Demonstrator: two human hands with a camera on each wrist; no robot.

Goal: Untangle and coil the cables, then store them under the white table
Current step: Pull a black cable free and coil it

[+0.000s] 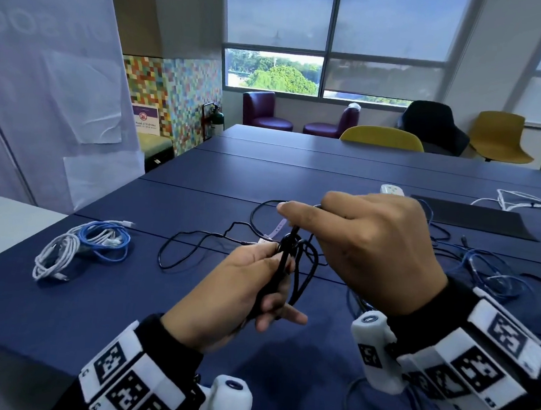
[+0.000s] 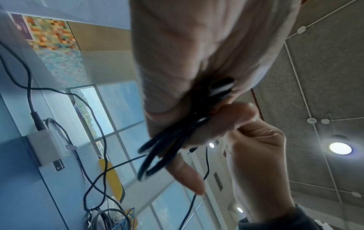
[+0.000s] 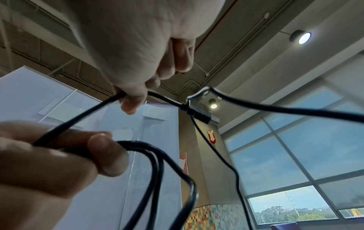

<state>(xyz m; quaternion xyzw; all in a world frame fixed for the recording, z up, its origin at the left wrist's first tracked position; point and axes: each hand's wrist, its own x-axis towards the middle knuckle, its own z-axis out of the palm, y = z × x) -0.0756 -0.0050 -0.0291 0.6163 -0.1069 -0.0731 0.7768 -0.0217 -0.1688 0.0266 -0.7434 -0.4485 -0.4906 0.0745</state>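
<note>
A black cable (image 1: 302, 272) is gathered in several loops above the blue table (image 1: 125, 306). My left hand (image 1: 277, 270) grips the bundle of loops (image 2: 157, 155) between thumb and curled fingers. Just above it, my right hand (image 1: 294, 216) pinches a free strand of the same cable (image 3: 110, 101) between thumb and forefinger. In the right wrist view the strand runs on to a USB plug (image 3: 202, 116) hanging past my fingers. The rest of the black cable (image 1: 195, 241) trails loosely over the table towards the left.
A coiled white and blue cable bundle (image 1: 81, 248) lies at left, near the white table (image 1: 3, 216). A blue cable tangle (image 1: 490, 274), a white cable (image 1: 522, 202), a white adapter (image 1: 391, 190) and a black mat (image 1: 475, 217) sit at right. Chairs stand beyond the table.
</note>
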